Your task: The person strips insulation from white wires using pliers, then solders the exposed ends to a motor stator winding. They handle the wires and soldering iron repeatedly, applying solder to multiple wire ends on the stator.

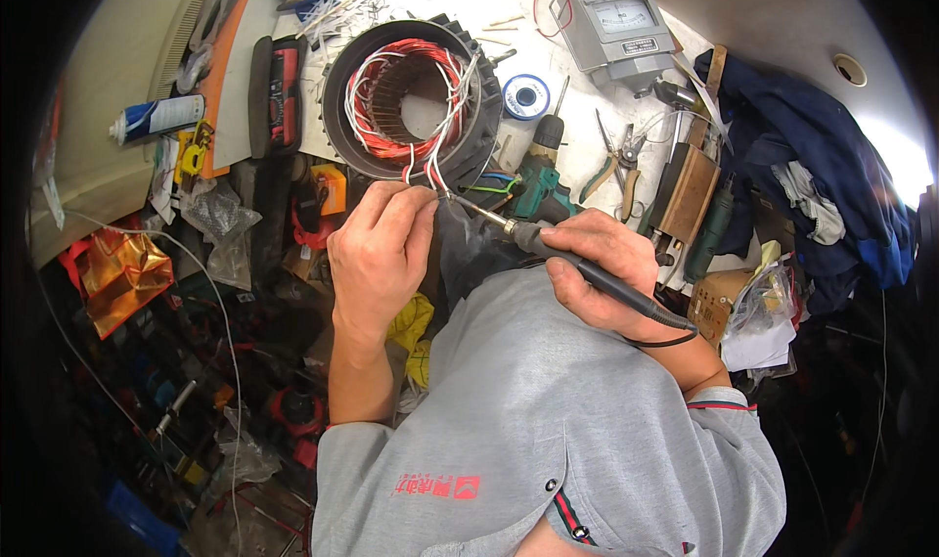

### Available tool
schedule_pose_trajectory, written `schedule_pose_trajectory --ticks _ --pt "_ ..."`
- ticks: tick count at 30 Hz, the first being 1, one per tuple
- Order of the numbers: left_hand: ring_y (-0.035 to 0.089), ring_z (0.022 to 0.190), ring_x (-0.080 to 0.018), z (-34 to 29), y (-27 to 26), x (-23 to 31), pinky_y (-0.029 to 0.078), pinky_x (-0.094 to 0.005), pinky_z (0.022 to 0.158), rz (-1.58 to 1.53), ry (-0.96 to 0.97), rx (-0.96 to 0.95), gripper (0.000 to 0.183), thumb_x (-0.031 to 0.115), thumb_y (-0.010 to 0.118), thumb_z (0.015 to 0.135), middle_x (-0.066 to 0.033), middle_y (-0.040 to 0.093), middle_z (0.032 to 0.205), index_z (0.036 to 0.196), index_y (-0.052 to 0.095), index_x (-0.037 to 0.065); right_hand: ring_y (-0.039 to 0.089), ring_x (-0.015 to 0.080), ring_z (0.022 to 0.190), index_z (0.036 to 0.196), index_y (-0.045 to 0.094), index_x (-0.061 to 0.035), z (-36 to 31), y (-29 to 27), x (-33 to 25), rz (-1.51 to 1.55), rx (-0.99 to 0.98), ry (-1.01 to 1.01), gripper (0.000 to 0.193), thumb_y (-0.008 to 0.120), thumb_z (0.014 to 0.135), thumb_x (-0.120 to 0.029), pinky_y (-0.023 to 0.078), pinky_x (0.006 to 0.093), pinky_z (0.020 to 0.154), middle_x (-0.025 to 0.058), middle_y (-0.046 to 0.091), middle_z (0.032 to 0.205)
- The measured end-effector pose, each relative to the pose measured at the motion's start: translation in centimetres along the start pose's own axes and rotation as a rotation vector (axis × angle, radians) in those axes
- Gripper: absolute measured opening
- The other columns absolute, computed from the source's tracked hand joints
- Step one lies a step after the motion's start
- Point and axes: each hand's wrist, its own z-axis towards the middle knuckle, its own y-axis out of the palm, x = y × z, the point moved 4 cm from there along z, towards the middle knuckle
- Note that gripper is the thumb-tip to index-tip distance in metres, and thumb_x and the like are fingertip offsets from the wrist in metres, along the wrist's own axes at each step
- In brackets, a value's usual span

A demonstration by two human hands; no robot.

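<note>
A round motor stator with red copper windings lies on the white bench, and white and red lead wires run from it toward me. My left hand pinches the ends of those wires between thumb and fingers. My right hand grips a black soldering iron like a pen. Its metal tip touches the wire ends right at my left fingertips.
An analogue meter stands at the back right, with a solder spool, pliers, a screwdriver and a green power drill near the stator. A spray can lies far left. Dark clothing is heaped at the right. Cluttered tools fill the lower left.
</note>
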Motion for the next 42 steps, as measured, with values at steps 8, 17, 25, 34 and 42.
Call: schedule_pose_trajectory --ticks 8,17,25,34,42 --pt "0.066 0.070 -0.0267 -0.3 0.1 0.1 0.052 -0.0354 0.057 -0.006 -0.009 -0.007 0.010 0.005 0.073 0.083 -0.0053 0.067 0.088 0.093 0.070 0.008 0.069 0.0248 0.074 0.104 0.069 0.0026 0.0 -0.1 -0.2 0.004 -0.010 0.008 0.030 0.075 0.074 0.000 0.055 0.0317 0.064 0.0150 0.070 0.087" --pt "0.067 0.069 -0.0250 -1.4 -0.3 -0.1 0.053 -0.0320 0.059 -0.173 -0.079 0.041 0.014 -0.002 0.074 0.080 -0.0102 0.068 0.086 0.093 0.071 0.003 0.069 0.0269 0.075 0.103 0.069 0.0033 -0.5 -0.7 -0.5 -0.016 -0.023 0.064 0.027 0.073 0.077 -0.001 0.055 0.0324 0.066 0.0171 0.070 0.087" --pt "0.069 0.081 -0.0148 -6.9 0.4 -2.2 0.056 -0.0280 0.073 -0.719 -0.561 0.045 0.012 -0.003 0.067 0.090 -0.0126 0.074 0.094 0.102 0.067 -0.005 0.068 0.0259 0.072 0.103 0.070 0.0029 -1.4 -1.6 -0.7 -0.054 0.039 0.044 0.030 0.072 0.073 0.003 0.055 0.0314 0.064 0.0166 0.070 0.086" --pt "0.064 0.080 -0.0183 -9.7 1.9 -3.5 0.053 -0.0288 0.074 -1.432 -0.492 -0.044 0.011 0.004 0.072 0.089 -0.0154 0.068 0.097 0.096 0.065 0.000 0.068 0.0270 0.077 0.105 0.068 0.0046 -2.5 -1.9 -2.2 -0.091 0.117 0.058 0.026 0.071 0.079 0.000 0.055 0.0327 0.069 0.0185 0.069 0.090" --pt "0.065 0.072 -0.0179 -6.9 2.3 1.1 0.053 -0.0274 0.065 -1.537 -0.333 -0.223 0.011 -0.005 0.068 0.088 -0.0140 0.066 0.092 0.099 0.066 -0.001 0.065 0.0253 0.079 0.101 0.069 0.0080 -5.3 -2.8 -4.7 -0.164 0.464 0.117 0.025 0.070 0.086 -0.013 0.051 0.0316 0.072 0.0187 0.068 0.090"
